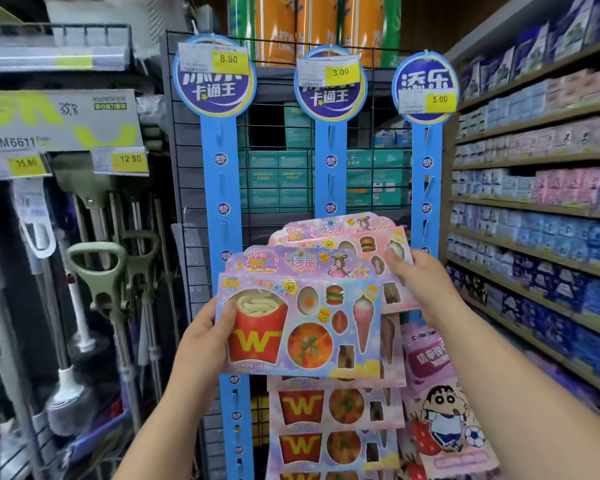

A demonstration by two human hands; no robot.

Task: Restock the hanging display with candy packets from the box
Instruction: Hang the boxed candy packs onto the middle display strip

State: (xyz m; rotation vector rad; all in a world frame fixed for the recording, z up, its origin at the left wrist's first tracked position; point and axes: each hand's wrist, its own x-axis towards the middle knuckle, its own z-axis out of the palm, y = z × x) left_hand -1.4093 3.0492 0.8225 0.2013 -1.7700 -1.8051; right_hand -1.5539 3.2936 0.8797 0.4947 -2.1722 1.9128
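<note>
Both hands raised before the middle hanging strip (330, 174) | my left hand (205, 337) grips the front candy packet (302, 327) by its left edge | my right hand (420, 282) pinches the rear packet (347, 237) at its right side | inside each: fries, burger, cone, probably gummies | same packets (336, 407) hang on the strip below
</note>
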